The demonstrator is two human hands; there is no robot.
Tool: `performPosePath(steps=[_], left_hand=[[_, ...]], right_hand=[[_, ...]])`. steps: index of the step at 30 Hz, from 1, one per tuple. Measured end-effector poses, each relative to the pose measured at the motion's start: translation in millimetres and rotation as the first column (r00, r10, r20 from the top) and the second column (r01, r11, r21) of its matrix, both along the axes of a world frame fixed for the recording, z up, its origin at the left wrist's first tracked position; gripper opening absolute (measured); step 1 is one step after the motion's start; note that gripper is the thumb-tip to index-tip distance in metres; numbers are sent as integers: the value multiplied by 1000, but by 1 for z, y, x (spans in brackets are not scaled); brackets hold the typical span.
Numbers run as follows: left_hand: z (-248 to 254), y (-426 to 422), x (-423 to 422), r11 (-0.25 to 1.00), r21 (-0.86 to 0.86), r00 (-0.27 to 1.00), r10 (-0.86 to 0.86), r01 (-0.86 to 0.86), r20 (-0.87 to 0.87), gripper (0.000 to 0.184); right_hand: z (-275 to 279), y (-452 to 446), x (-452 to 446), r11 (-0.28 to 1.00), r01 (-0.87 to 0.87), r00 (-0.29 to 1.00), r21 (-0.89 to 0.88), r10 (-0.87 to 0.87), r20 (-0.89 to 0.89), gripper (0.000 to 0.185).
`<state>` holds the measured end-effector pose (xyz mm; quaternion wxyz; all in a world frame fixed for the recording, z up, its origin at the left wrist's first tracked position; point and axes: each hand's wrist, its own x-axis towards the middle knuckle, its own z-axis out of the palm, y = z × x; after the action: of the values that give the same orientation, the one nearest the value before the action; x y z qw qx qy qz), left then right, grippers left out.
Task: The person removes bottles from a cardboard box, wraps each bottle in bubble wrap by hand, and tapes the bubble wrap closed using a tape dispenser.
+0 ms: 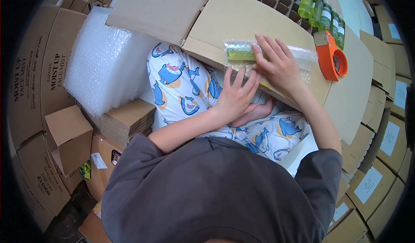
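Note:
A green bottle (241, 55) lies on its side in a sheet of bubble wrap (301, 58) on the cardboard box flap (242, 16). My right hand (279, 63) rests over the bottle and wrap, its fingers stretched out. Lower and to the left, my left hand (237, 92) has its fingers spread, with the tips at the near edge of the wrap. Neither hand is closed around the bottle. Part of the bottle is hidden under my right hand.
An orange tape dispenser (332, 56) lies to the right of the wrap. Several green bottles (322, 14) lie beside the box's cardboard dividers (268, 0). Stacked bubble wrap sheets (101, 63) and folded cardboard (129, 117) are at the left. Cartons (386, 146) line the right.

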<state>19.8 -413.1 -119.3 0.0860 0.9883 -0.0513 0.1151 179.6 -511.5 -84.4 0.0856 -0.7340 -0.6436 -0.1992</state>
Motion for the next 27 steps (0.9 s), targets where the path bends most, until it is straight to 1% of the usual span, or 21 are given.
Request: performPosePath(steps=[1, 4, 6, 9, 12, 14, 17, 18, 21, 22, 23, 25, 26, 27], left_hand=[[-1, -2, -1, 1000, 1, 1000, 2, -2, 0, 78], [-1, -10, -4, 994, 103, 999, 32, -32, 5, 76], [-1, -14, -4, 995, 96, 999, 37, -36, -7, 74], [-1, -18, -4, 996, 78, 999, 44, -41, -32, 71], [-5, -21, -5, 996, 83, 999, 34, -34, 8, 68], [-5, -22, -5, 996, 76, 999, 36, -36, 5, 68], [-6, -23, -5, 997, 60, 999, 42, -42, 5, 68], [-7, -24, -5, 997, 64, 999, 41, -41, 12, 68], [-9, -25, -6, 996, 73, 999, 39, -41, 26, 68], [-7, -25, -6, 995, 84, 999, 43, -44, 18, 68], [-5, -25, -6, 994, 96, 999, 46, -47, 11, 68], [-5, -27, -7, 993, 103, 999, 47, -48, 5, 68], [-7, -28, -8, 990, 125, 998, 59, -62, 28, 68], [-10, -29, -8, 986, 148, 996, 71, -78, 52, 68]], right_hand=[[1, 0, -1, 1000, -6, 1000, 6, 6, -24, 33], [0, -3, -4, 999, -31, 999, 13, 32, -22, 30], [-2, -4, -7, 999, -45, 999, 17, 46, -23, 28], [-5, -10, -13, 994, -78, 997, 80, 79, -12, 28], [-9, -13, -13, 991, -95, 995, 92, 97, -21, 29], [-8, -13, -13, 989, -105, 994, 100, 109, -27, 30], [2, -15, -8, 990, -139, 981, 36, 143, -129, 32], [5, -15, -7, 990, -138, 981, 34, 141, -130, 32], [12, -11, 0, 988, -154, 960, -29, 143, -242, 33], [16, -7, 2, 988, -155, 959, -28, 143, -243, 33], [20, -2, 3, 998, -68, 923, -4, 61, -380, 38], [26, 6, 5, 993, 115, 773, 2, -88, -628, 49], [24, 5, 7, 993, 117, 773, 0, -91, -628, 49], [21, 6, 10, 994, 72, 745, -87, -112, -657, 50]])
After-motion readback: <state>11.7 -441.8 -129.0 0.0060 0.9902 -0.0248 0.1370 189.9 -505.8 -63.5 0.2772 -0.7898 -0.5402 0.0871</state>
